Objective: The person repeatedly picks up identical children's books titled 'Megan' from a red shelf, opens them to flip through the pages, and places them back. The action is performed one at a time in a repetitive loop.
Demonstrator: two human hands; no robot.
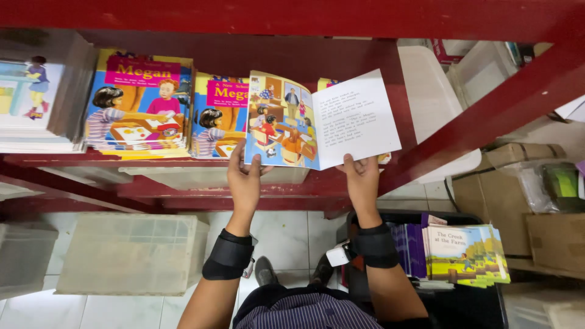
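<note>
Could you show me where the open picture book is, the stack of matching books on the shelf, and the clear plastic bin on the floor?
open picture book [286, 122], head view, illustrated left page.
stack of matching books [137, 103], head view, top cover.
clear plastic bin [125, 253], head view, lid.

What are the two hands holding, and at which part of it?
Both hold one open picture book by its bottom edge: the left hand under the illustrated page, the right hand under the text page, above the red shelf.
</note>
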